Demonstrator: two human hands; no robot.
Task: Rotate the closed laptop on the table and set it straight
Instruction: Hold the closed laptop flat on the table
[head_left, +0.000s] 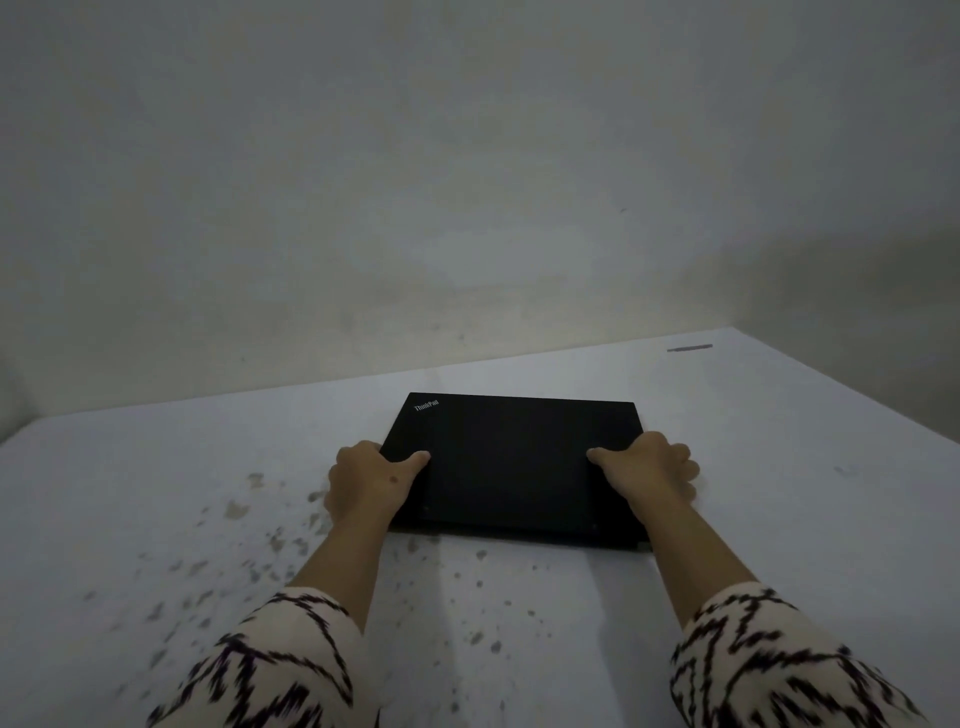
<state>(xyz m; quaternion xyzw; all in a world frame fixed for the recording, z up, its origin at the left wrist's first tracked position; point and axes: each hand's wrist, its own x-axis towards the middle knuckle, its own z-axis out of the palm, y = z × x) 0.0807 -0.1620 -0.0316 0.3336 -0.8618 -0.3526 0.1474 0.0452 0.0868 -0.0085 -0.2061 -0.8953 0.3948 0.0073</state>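
A closed black laptop lies flat on the white table, with a small logo at its far left corner. Its long edges run almost level across the view, tilted slightly. My left hand grips the laptop's left edge, thumb on the lid and fingers curled under the side. At the right edge my right hand holds it the same way, thumb lying on the lid. Both forearms, in patterned cream and black sleeves, reach in from the bottom of the view.
The table top carries grey-brown speckled stains in front of and left of the laptop. A plain wall rises just behind the table's far edge. A short dark mark lies near the far right corner.
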